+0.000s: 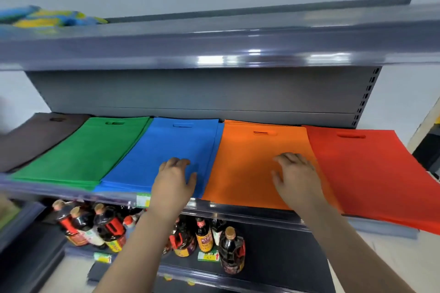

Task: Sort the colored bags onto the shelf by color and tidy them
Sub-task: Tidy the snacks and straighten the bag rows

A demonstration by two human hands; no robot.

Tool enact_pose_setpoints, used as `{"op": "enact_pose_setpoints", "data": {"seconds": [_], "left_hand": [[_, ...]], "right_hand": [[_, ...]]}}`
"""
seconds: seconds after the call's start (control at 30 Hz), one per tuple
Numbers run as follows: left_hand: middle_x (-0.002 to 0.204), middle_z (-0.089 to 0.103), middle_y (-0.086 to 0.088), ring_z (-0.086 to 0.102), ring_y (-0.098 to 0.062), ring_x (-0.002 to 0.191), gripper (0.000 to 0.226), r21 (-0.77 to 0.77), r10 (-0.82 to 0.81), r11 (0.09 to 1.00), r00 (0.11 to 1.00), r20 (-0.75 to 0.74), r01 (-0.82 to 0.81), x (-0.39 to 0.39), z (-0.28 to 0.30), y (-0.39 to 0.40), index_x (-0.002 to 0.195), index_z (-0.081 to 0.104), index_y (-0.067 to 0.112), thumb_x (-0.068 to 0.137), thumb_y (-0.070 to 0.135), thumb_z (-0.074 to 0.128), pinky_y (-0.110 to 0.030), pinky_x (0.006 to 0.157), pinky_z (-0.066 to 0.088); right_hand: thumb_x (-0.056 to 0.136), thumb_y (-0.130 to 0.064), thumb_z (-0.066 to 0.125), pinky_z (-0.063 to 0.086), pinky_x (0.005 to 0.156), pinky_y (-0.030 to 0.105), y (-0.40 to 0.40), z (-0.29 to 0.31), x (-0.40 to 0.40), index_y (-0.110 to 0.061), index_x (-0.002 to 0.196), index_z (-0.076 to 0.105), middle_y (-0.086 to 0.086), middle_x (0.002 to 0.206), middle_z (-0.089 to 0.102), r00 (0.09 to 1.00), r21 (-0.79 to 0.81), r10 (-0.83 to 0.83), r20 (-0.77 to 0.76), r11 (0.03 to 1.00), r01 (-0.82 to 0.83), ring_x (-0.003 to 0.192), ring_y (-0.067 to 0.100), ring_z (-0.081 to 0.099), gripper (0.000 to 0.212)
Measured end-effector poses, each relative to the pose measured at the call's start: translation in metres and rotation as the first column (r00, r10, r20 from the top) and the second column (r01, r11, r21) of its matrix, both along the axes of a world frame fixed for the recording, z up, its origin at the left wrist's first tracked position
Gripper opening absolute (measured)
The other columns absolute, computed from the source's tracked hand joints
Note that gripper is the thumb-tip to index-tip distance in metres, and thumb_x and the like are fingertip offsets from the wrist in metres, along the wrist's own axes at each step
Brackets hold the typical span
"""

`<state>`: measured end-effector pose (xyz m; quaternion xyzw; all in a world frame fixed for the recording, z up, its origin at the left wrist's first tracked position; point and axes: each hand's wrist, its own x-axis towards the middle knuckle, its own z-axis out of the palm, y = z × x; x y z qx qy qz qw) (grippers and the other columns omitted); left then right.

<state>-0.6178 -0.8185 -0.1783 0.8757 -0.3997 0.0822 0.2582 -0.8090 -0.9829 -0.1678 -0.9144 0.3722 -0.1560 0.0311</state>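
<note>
Five flat stacks of bags lie side by side on the middle shelf (273, 215): dark grey bags (35, 138), green bags (88, 150), blue bags (166, 145), orange bags (247, 166) and red bags (371, 173). My left hand (175, 178) rests flat on the near right part of the blue stack, fingers spread. My right hand (296, 173) lies flat on the orange stack near its right edge, beside the red stack. Neither hand holds a bag. The red stack hangs over the shelf's front edge.
The top shelf (214, 47) juts out overhead, with crumpled blue and yellow bags (45, 18) at its far left. Below the middle shelf stand several dark sauce bottles (204, 235) with price tags. A white wall is behind.
</note>
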Motion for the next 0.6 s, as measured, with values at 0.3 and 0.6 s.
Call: {"op": "enact_pose_setpoints", "data": {"seconds": [0.3, 0.6], "left_hand": [[0.089, 0.069, -0.014, 0.066, -0.036, 0.077, 0.055, 0.255, 0.214, 0.907, 0.888, 0.408, -0.335, 0.085, 0.042, 0.136, 0.096, 0.071, 0.005, 0.048, 0.021, 0.09, -0.044, 0.059, 0.053], [0.104, 0.066, -0.012, 0.062, -0.035, 0.096, 0.045, 0.225, 0.531, 0.729, 0.741, 0.411, -0.646, 0.164, 0.088, 0.319, 0.109, 0.065, 0.009, 0.068, 0.023, 0.075, -0.044, 0.076, 0.049]], "right_hand": [[0.1, -0.038, 0.034, 0.021, 0.107, 0.033, 0.11, 0.053, 0.16, -0.021, 0.137, 0.042, -0.003, 0.14, 0.042, 0.84, -0.113, 0.534, -0.093, 0.833, -0.542, 0.133, 0.018, 0.032, 0.041], [0.097, -0.038, 0.039, 0.022, 0.105, 0.036, 0.288, 0.1, 0.311, -0.02, 0.134, 0.041, -0.002, 0.138, 0.043, 0.58, -0.241, 0.811, -0.082, 0.548, -0.801, 0.132, 0.02, 0.031, 0.041]]}}
